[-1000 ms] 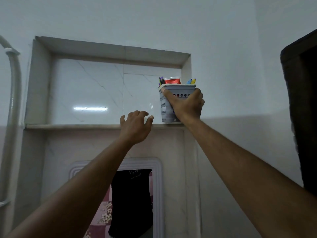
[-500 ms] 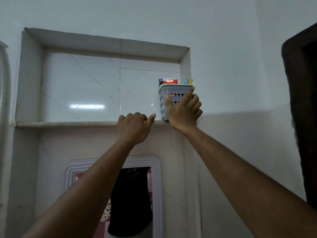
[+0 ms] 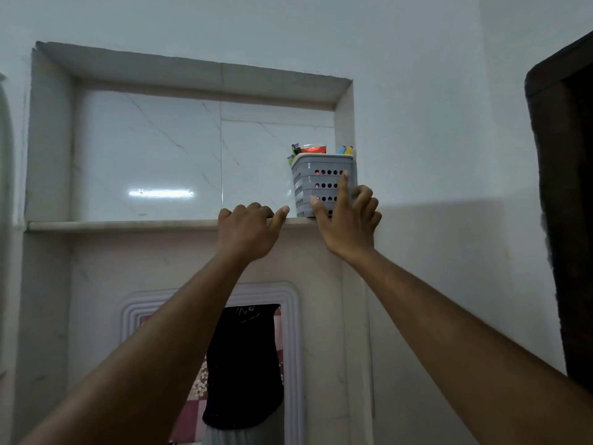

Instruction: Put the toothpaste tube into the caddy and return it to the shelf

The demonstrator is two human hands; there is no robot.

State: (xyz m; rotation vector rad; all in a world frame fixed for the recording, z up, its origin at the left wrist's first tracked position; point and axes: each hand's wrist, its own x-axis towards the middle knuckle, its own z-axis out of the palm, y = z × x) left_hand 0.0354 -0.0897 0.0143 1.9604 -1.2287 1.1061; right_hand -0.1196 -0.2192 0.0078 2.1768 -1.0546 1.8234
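Head view: the grey perforated plastic caddy (image 3: 321,187) stands at the right end of the pale marble shelf (image 3: 128,225), with the red toothpaste tube (image 3: 313,150) poking from its top. My right hand (image 3: 348,223) presses a straight index finger and thumb against the caddy's front. The fingers of my left hand (image 3: 248,231) curl over the shelf edge.

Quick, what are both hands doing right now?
Left hand: fingers curled over the shelf edge, gripping it.
Right hand: open, forefinger and thumb pressing the caddy front.
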